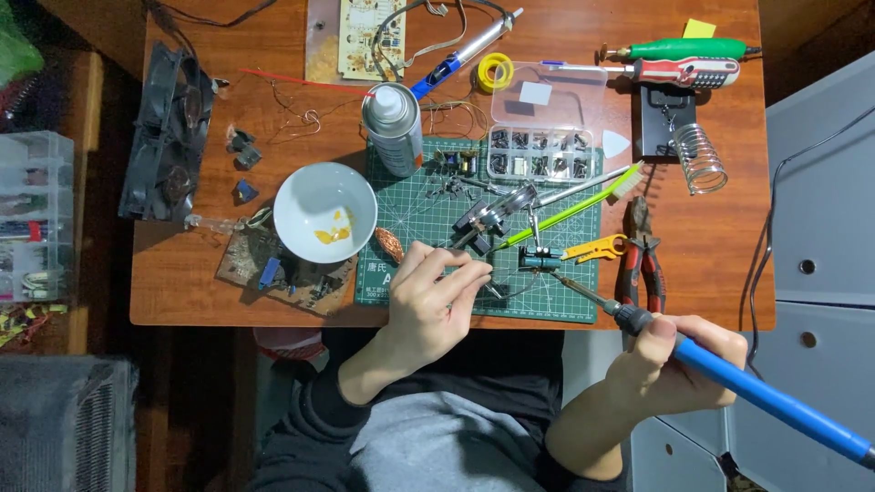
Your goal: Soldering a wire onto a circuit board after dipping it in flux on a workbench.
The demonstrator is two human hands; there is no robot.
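Wooden and reddish-brown, the desk [182,282] fills most of the view, with grey drawer units [820,228] at three o'clock and a clear plastic organiser [32,214] at nine o'clock. A black fan assembly [169,132] lies at the desk's ten o'clock corner. At the middle sits a green cutting mat [410,196], and at its nine o'clock edge a white bowl [324,211] holds yellowish bits. A spray can [393,128] stands at the mat's eleven o'clock, a clear compartment box [544,137] of small parts at its one o'clock, and red-handled pliers [643,264] lie at three o'clock.

The left hand [428,305] rests on the mat's six o'clock edge, thumb and forefinger pressed together, pinching a small dark component [490,284] whose exact kind I cannot tell. The right hand [679,364] is curled tight around a blue-handled soldering iron [729,378]. The iron's long axis runs from four o'clock up to ten o'clock, and its tip [558,279] points toward ten o'clock, just beside a black cylindrical capacitor [541,260]. From the tip, the pinched component lies toward nine o'clock, near but apart. The left hand is the nearer to that part; the right reaches it only through the iron.
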